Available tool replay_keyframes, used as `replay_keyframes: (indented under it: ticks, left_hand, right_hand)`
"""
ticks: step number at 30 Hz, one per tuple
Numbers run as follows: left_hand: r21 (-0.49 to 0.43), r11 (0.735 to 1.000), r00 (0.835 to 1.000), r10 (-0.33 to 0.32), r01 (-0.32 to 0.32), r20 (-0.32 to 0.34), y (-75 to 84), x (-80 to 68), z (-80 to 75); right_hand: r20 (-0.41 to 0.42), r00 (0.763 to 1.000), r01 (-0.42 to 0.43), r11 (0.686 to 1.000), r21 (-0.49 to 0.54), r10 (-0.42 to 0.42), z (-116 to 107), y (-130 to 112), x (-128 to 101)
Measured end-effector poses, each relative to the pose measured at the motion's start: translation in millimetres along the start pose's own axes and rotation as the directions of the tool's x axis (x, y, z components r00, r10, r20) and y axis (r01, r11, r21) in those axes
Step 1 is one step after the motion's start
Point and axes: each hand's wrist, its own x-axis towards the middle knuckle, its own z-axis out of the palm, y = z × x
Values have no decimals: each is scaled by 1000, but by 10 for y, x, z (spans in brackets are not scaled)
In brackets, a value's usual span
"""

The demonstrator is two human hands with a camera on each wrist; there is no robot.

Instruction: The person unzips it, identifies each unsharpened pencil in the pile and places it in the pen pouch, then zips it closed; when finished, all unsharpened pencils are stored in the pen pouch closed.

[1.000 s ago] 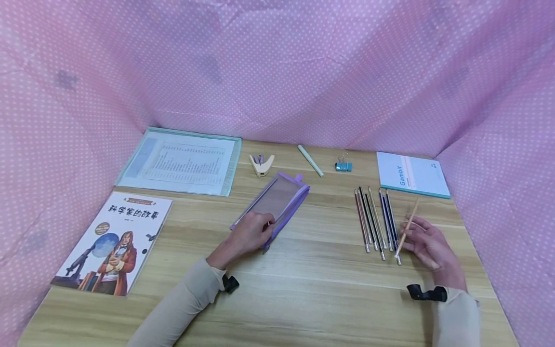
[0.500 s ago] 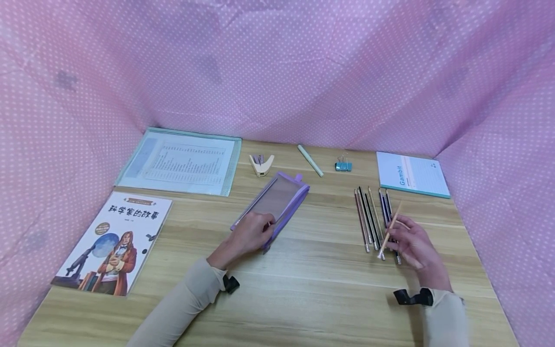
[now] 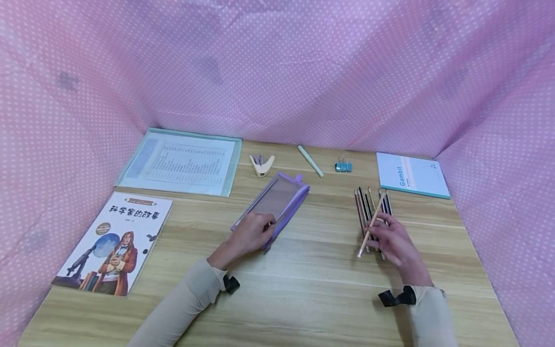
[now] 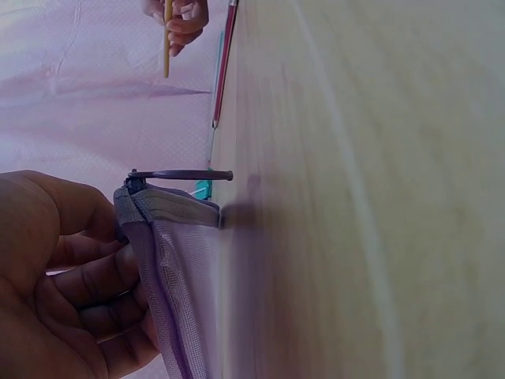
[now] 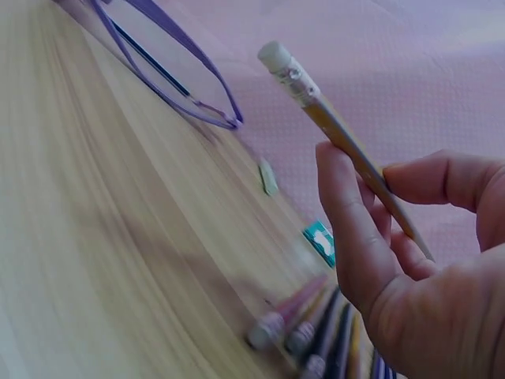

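My left hand (image 3: 251, 233) grips the near end of a purple mesh pencil case (image 3: 284, 193), which lies slanted on the table. In the left wrist view, the zip pull stands out beside the fingers. The right wrist view shows the case's mouth spread, with a dark pencil (image 5: 154, 61) inside. My right hand (image 3: 396, 243) pinches a yellow pencil (image 5: 347, 142) between thumb and fingers, its white eraser end pointing toward the case. That pencil is held up above a row of several pencils (image 3: 361, 217), partly hidden by the hand.
Along the back lie a stapler (image 3: 262, 166), a pale green pen (image 3: 310, 160), a teal binder clip (image 3: 343, 166) and a notebook (image 3: 414, 174). A document folder (image 3: 179, 161) and an illustrated book (image 3: 112, 243) are on the left. Pink dotted cloth (image 3: 277, 72) walls the table (image 3: 303, 299).
My right hand has moved left with the yellow pencil, from the right side of the pencil row to over it. The left hand and the pencil case have stayed put.
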Motion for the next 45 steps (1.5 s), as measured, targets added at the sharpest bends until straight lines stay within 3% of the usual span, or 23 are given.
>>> replay_keyframes:
  ticks: [19, 28, 37, 45]
  left_hand:
    - [-13, 1000, 1000, -12, 12, 2, 8, -4, -4]
    - [-13, 1000, 1000, -18, 18, 0, 14, -3, -8]
    - [-14, 1000, 1000, -22, 22, -5, 20, 2, -8]
    - [-12, 1000, 1000, -16, 16, -10, 16, 5, -6]
  right_hand:
    - [-75, 995, -76, 995, -58, 72, 371, 195, 174]
    - [-162, 979, -145, 982, -124, 124, 562, 317, 263]
    - [-121, 987, -121, 983, -141, 104, 675, 450, 345]
    - [-243, 953, -216, 967, -132, 180, 867, 496, 454]
